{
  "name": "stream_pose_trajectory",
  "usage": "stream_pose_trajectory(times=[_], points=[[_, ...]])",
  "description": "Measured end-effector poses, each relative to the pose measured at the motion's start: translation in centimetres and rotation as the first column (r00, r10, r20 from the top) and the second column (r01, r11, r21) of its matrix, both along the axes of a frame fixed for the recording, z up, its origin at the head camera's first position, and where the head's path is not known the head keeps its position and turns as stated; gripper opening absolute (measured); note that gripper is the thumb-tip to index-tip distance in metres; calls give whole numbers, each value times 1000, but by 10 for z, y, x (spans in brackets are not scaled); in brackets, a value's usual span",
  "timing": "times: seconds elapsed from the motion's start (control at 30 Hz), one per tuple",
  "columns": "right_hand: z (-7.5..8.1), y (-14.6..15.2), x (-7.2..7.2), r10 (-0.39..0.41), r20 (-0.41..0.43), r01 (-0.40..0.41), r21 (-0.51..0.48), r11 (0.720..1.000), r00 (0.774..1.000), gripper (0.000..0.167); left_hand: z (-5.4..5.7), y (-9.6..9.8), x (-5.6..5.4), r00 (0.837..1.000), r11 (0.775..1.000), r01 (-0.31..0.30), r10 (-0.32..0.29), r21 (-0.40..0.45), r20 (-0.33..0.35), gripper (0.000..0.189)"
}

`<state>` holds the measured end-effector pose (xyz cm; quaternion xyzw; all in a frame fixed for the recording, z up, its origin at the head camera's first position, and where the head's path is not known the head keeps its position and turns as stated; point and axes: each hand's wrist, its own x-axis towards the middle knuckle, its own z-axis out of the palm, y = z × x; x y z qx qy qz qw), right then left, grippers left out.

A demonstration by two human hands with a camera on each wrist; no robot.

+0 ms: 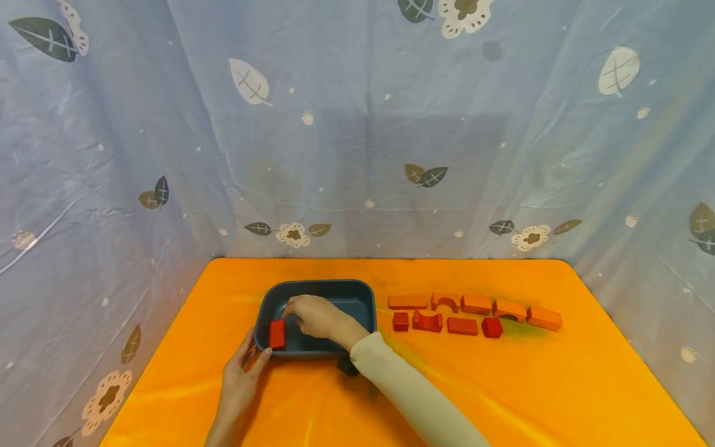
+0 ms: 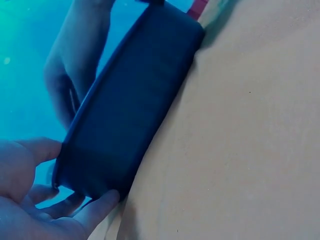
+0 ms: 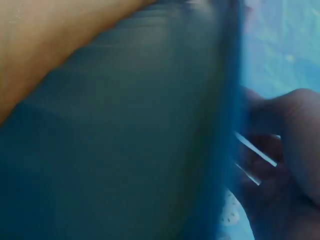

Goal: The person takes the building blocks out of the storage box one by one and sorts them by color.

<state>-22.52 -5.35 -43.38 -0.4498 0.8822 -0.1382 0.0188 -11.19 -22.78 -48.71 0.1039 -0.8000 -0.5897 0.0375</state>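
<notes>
A dark blue tray [image 1: 364,297] with raised walls stands on the table. At its front left corner my left hand [image 1: 240,375] holds it, thumb against the front rim and fingers at the side and lower corner, as the left wrist view shows on the tray's wall [image 2: 120,110]. Inside the tray, at its left end, a red block [image 1: 277,334] lies by the left wall. My right hand [image 1: 315,315] reaches over the front rim into the tray, with bent fingers beside the block's far end. Its fingertips are partly hidden; whether they touch the block I cannot tell.
Right of the tray lie two rows of blocks: an orange one at the back with arches [image 1: 509,310] and bars [image 1: 408,302], a red one in front with cubes [image 1: 492,327]. A small dark object [image 1: 347,366] shows under the right wrist. A patterned curtain [image 1: 368,136] surrounds the orange tabletop [image 1: 519,385].
</notes>
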Motion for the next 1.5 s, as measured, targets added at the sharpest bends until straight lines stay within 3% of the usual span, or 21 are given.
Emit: stream_pose_trajectory(times=[0.2,0.4,0.6,0.73,0.87,0.97,1.1,1.27,1.5], points=[[-14,-10,-4,23,18,-25,94,995,1000,49,-1,1,0,998,1000,13,-11,20,-57,68],[-25,-13,-5,45,20,-47,113,993,999,56,0,-1,2,999,1000,10,-10,-9,-40,68],[-29,-19,0,34,-36,-28,159,987,999,64,0,0,2,999,1000,12,-11,27,-30,68],[-32,-21,1,28,-117,-5,197,980,993,59,0,1,3,999,999,6,-5,33,-37,69],[-34,-19,-1,13,-140,13,178,984,990,41,-1,1,3,999,1000,4,-3,22,-40,69],[-33,-14,-4,2,-112,15,146,989,994,32,0,0,2,999,1000,5,-4,10,-40,69],[-31,-4,-7,3,-2,-3,68,998,1000,24,0,0,2,1000,1000,8,-8,6,-26,69],[-25,10,-7,30,122,-26,-34,999,992,20,2,0,2,1000,1000,3,-3,8,-2,69],[-11,20,-4,-32,147,46,-94,994,989,30,3,1,2,1000,1000,16,-16,5,3,69]])
